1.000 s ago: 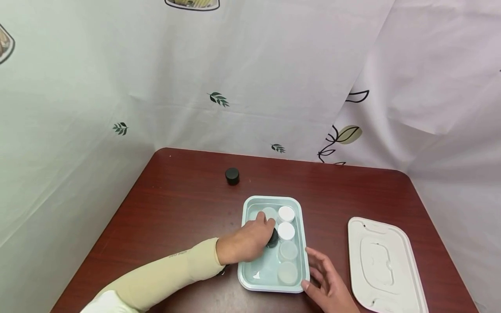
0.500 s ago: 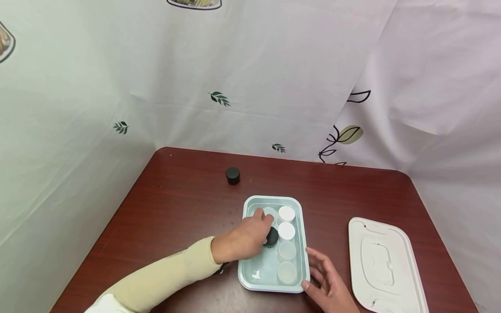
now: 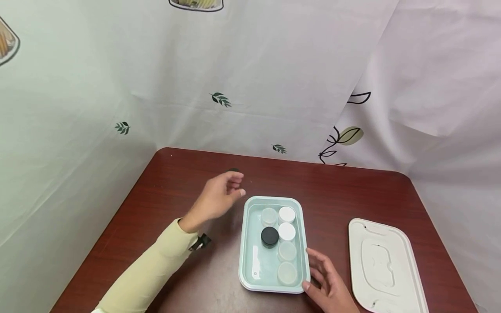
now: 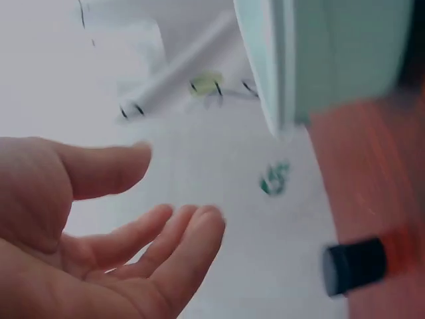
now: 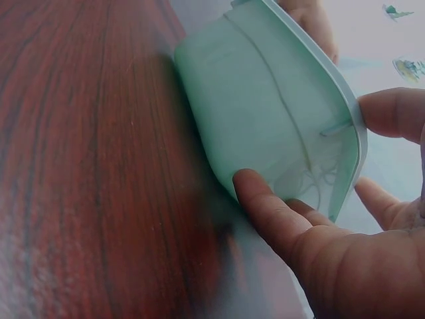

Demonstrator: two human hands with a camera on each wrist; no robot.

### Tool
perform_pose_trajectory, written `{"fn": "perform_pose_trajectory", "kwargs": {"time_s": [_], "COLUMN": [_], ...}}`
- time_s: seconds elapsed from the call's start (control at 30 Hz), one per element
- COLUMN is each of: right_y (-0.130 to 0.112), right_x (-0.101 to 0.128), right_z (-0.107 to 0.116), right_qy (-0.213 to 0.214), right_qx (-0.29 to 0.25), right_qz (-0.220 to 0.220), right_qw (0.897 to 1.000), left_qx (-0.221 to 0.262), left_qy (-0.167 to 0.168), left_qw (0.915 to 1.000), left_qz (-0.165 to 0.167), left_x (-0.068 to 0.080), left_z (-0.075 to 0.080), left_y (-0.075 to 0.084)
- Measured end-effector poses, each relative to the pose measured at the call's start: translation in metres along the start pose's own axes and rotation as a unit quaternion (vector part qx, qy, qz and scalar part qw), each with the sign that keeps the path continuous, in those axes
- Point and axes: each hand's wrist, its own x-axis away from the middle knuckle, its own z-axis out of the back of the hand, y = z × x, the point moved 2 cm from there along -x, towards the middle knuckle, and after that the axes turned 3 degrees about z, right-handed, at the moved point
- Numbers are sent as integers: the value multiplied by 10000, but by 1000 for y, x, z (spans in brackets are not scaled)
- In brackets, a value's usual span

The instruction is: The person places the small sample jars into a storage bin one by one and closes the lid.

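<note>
A pale green tray (image 3: 272, 199) sits mid-table and holds a black-lidded jar (image 3: 269, 236), two white-lidded jars (image 3: 287, 222) and several clear ones (image 3: 287, 262). My left hand (image 3: 235, 184) hovers empty over the table left of the tray's far end, fingers relaxed. In the left wrist view its palm (image 4: 80, 246) faces a second black jar (image 4: 355, 266) on the table; in the head view the hand hides most of that jar. My right hand (image 3: 313, 269) rests against the tray's near right corner, with the thumb (image 5: 265, 206) on the outer wall (image 5: 252, 113).
A white tray lid (image 3: 385, 265) lies flat at the right of the dark red table (image 3: 164, 208). Leaf-patterned white sheets (image 3: 219, 99) close off the back and both sides.
My left hand let go of the black-lidded jar in the tray, lifted out and moved left and back toward the other black jar. The right hand has stayed put.
</note>
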Motion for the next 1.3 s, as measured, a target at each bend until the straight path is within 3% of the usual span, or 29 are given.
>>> {"fn": "perform_pose_trajectory", "kwargs": {"time_s": [0.2, 0.4, 0.53, 0.83, 1.03, 1.3], "right_y": [0, 0, 1, 1, 0, 1], "right_x": [0, 1, 1, 1, 0, 0], "right_z": [0, -1, 0, 0, 1, 2], "right_qy": [61, 100, 26, -65, -84, -162], "right_qx": [-63, -50, -15, 45, 6, -68], "right_qz": [-117, -173, -66, -30, -75, -126], "right_qw": [9999, 9998, 10000, 10000, 9999, 9998], "left_qx": [428, 530, 840, 1560, 1713, 1658], "left_qy": [706, 991, 973, 433, 276, 312], "left_qw": [9958, 9916, 9884, 9765, 9746, 9762], "left_qz": [406, 649, 810, 1419, 1414, 1362], "left_x": [-26, -44, -55, -72, -78, -80], "left_z": [12, 11, 5, -9, -18, -25], "left_y": [-42, -70, -86, -105, -109, -110]}}
